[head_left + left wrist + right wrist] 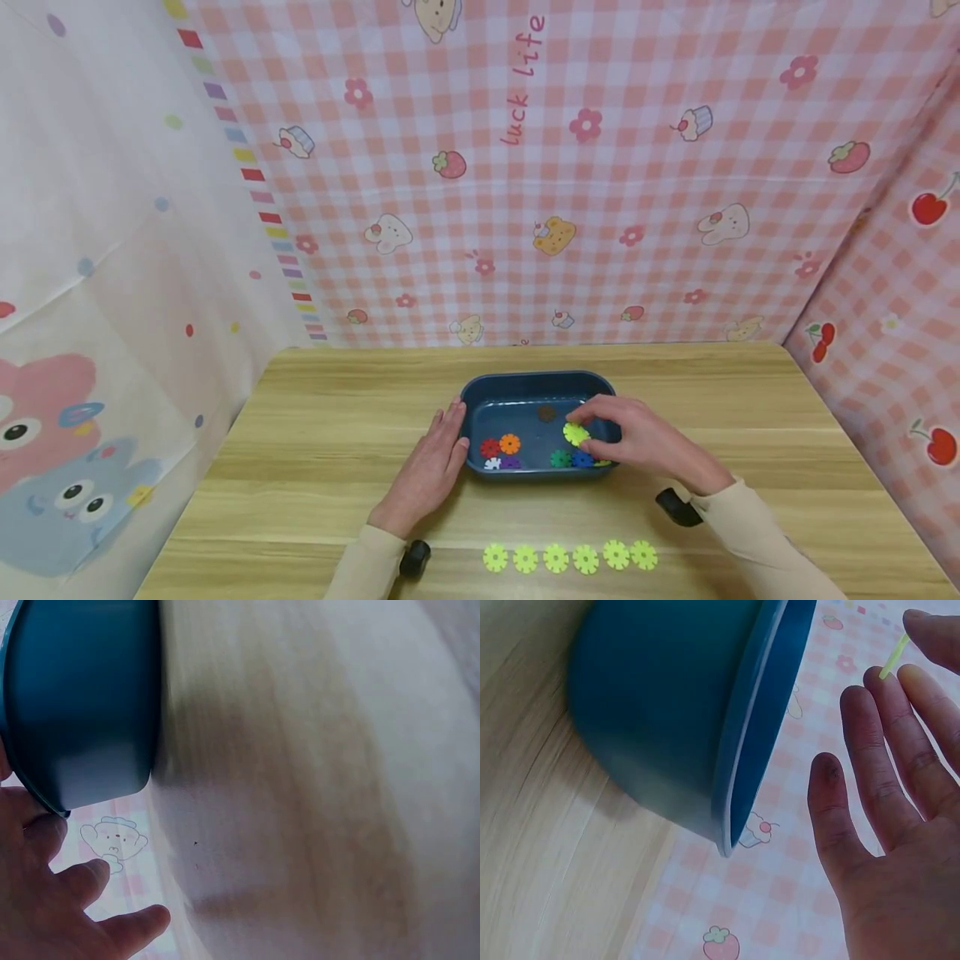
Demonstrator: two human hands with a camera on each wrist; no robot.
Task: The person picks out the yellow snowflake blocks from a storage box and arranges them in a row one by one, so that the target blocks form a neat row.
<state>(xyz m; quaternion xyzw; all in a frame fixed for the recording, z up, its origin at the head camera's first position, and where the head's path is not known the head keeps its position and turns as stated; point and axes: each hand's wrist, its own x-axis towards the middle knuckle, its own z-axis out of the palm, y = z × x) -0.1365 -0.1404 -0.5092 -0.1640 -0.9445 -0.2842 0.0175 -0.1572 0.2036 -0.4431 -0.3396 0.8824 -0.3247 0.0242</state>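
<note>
In the head view, a dark blue oblong tub (536, 479) stands on the table. My right hand (633, 432) is over its right end and pinches a yellow-green snowflake disc (576, 433) between thumb and fingers. The right wrist view shows that disc (894, 657) edge-on, above the rim. My left hand (429, 471) lies against the tub's left wall with its fingers extended. Inside the tub are a red disc (489, 448), an orange disc (510, 443), a white disc (492, 463), a purple disc (512, 462), a green disc (560, 458), a blue disc (582, 458) and a brown disc (546, 413).
A row of several yellow-green discs (556, 557) lies on the wooden table (337, 425) in front of the tub, between my forearms. A pink checked cloth (480, 208) hangs behind the table, with more printed cloth at both sides.
</note>
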